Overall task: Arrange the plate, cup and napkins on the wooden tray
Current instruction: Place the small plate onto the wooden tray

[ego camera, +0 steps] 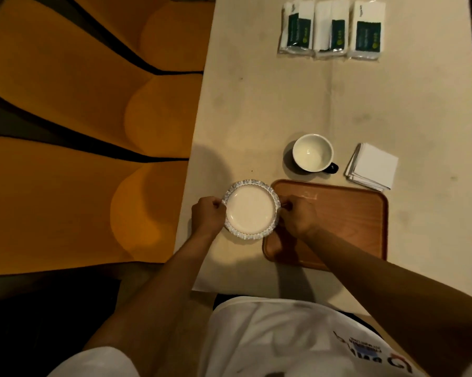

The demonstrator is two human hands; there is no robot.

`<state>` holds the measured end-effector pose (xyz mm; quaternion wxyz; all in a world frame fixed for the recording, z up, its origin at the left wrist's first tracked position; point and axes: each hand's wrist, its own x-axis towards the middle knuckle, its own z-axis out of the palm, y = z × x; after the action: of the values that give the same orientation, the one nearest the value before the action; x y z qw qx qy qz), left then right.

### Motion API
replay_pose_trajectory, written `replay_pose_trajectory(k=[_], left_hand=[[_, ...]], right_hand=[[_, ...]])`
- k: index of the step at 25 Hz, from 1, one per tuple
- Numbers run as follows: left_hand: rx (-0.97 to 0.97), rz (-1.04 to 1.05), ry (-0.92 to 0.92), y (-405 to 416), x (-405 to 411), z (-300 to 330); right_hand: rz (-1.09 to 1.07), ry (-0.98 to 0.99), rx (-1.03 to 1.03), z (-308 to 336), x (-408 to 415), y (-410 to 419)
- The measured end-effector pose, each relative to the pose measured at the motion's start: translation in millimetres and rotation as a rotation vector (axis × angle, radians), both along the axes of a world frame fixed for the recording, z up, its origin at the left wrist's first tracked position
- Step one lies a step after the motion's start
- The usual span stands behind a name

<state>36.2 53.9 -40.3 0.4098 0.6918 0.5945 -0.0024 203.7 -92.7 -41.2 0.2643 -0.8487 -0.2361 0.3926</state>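
A small white plate [250, 209] with a scalloped, patterned rim is just left of the wooden tray [346, 216], its right edge over the tray's left corner. My left hand [207, 216] grips the plate's left rim and my right hand [297, 216] grips its right rim. I cannot tell whether the plate rests on the table or is lifted. A white cup [312, 156] with a dark handle stands beyond the tray. A stack of folded white napkins [372, 165] lies to the cup's right. The tray holds nothing.
Three sealed napkin packs [331, 28] with green labels lie in a row at the far end of the cream table [256, 104]. Orange seating [79, 118] runs along the table's left edge. The table's near edge is by my body.
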Motion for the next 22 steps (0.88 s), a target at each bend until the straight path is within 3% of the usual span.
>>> replay_pose_trajectory(k=[9,22], left_hand=[[-0.109,-0.170,-0.007,-43.0,76.9,1.2],[-0.083,-0.219,0.093,-50.8,95.4,-17.9]], right_hand=[[-0.204,-0.059,-0.005,-12.7,61.1,-66.7],[-0.228,0.023,0.022,-29.4,79.9,-73.1]])
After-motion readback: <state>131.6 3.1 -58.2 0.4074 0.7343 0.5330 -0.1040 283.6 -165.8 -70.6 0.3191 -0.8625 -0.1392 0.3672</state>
